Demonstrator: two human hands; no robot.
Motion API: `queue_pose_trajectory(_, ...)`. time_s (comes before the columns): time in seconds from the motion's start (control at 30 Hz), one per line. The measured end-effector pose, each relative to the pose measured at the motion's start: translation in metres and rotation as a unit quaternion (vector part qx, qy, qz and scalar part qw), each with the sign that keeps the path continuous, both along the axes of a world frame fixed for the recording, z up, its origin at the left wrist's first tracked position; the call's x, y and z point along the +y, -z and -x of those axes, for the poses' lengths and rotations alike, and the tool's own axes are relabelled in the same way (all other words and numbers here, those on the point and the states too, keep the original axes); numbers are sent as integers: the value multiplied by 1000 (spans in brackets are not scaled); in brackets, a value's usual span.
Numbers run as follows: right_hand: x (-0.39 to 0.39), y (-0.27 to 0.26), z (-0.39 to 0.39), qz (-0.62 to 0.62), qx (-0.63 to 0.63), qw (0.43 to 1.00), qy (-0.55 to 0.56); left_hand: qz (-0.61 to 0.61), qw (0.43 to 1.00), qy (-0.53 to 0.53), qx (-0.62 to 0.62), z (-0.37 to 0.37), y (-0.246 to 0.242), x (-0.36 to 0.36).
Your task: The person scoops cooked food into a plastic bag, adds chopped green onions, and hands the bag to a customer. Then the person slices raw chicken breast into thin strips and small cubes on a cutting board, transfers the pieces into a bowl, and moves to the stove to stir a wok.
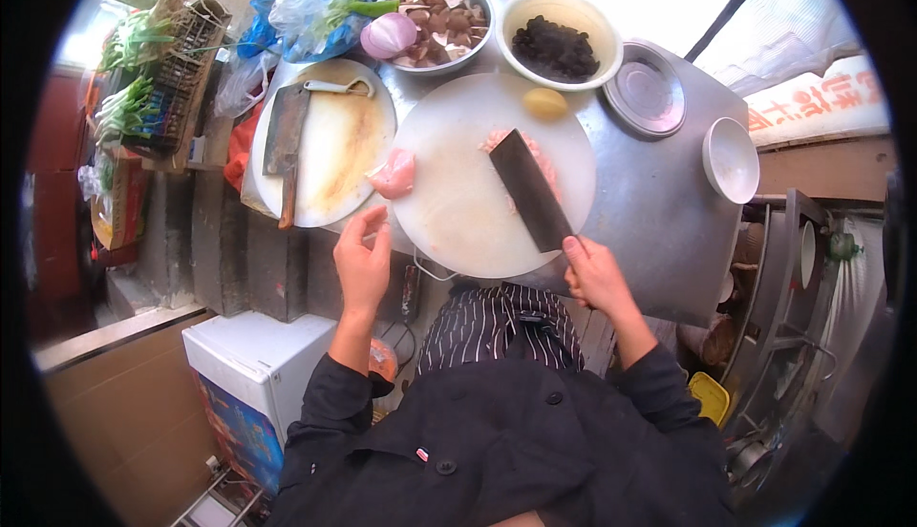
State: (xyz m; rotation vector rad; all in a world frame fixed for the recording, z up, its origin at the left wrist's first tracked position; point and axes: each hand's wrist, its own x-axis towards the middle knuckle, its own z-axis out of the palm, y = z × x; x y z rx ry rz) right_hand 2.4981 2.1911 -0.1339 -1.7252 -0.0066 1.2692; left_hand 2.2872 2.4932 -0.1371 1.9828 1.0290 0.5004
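My right hand (598,273) grips the handle of a dark-bladed cleaver (529,190). The blade lies over a pile of chopped pale pink meat (548,162) on a round white cutting board (458,233) and hides part of it. A larger piece of raw pink meat (394,175) sits at the board's left edge, overlapping the rim. Just below that piece, my left hand (364,258) hovers near the table edge with fingers bent and apart, holding nothing. A yellow oval item (545,104), perhaps a potato, rests at the board's far edge.
A second round board (344,169) at left carries another cleaver (285,140) and a peeler (340,86). Behind stand a metal bowl of cut mushrooms (444,22), an onion (389,36) and a bowl of dark fungus (555,47). Metal plates (646,88) and a white bowl (731,160) stand right.
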Motion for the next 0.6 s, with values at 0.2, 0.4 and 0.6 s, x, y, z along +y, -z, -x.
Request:
queue_pose_trajectory(0.2,-28,-33,-6,-28,-404,890,-209,-38,998,55,-6,-20,-8,2)
queue_pose_trajectory(0.4,1,-28,45,-74,-226,939,-248,-64,997,-30,33,2,-18,33)
queue_pose_trajectory(0.6,20,-8,31,29,-121,968,-219,-40,997,10,62,12,-12,18)
